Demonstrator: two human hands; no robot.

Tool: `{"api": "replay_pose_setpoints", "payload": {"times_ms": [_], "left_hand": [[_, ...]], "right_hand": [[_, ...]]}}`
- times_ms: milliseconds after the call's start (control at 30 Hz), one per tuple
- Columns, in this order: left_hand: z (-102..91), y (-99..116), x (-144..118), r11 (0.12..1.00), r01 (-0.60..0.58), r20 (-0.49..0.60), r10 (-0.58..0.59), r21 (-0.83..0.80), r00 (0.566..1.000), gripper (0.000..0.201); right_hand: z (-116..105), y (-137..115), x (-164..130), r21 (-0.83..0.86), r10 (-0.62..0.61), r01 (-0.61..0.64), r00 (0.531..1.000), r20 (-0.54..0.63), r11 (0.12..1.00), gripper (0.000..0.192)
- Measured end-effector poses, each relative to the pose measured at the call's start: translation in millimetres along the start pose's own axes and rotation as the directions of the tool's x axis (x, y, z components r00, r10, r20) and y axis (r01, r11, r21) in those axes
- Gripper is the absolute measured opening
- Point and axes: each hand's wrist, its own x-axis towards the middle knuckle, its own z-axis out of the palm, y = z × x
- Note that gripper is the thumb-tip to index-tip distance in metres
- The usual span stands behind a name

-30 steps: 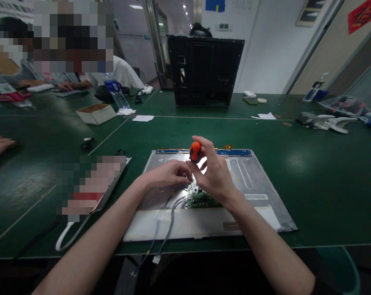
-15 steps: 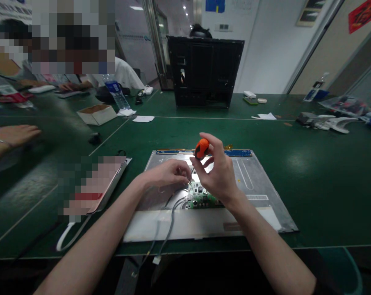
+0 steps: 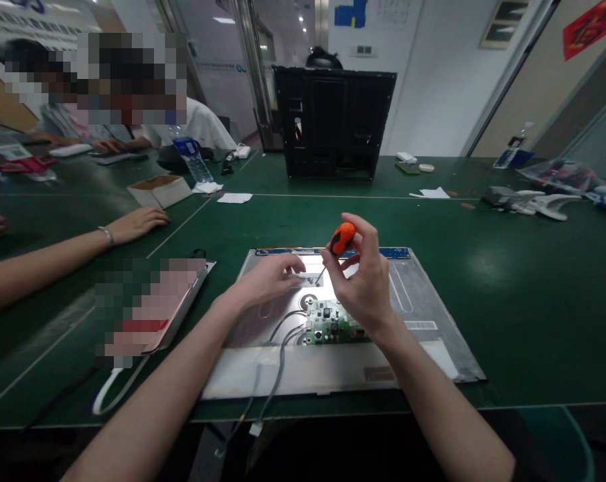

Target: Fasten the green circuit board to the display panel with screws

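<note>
A silver display panel (image 3: 423,304) lies face down on the green table, with a small green circuit board (image 3: 327,323) on its middle and grey cables (image 3: 277,361) running off the front edge. My right hand (image 3: 363,284) grips a short orange-handled screwdriver (image 3: 341,239), lifted above the board with its tip tilted down to the left. My left hand (image 3: 270,278) hovers over the panel just left of the screwdriver tip, fingers pinched together; whether it holds a screw I cannot tell.
A black computer case (image 3: 333,120) stands at the back. A co-worker's hand (image 3: 136,223) rests on the table at left, beyond a flat device (image 3: 182,294). A cardboard box (image 3: 159,189), water bottle (image 3: 189,157), papers and white plastic parts (image 3: 538,201) lie around.
My right hand has lifted the screwdriver up and to the right, off the board. My left hand rose slightly. The co-worker's arm has reached further right across the table.
</note>
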Motion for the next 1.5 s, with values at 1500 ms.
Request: {"api": "replay_pose_setpoints", "payload": {"times_ms": [1500], "left_hand": [[58.6,51,-92,0.980,-0.111,-0.261,0.066,-0.162,0.963,0.017]], "right_hand": [[-13,0,-20,0.354,0.135,-0.209,0.965,0.224,0.912,0.059]]}}
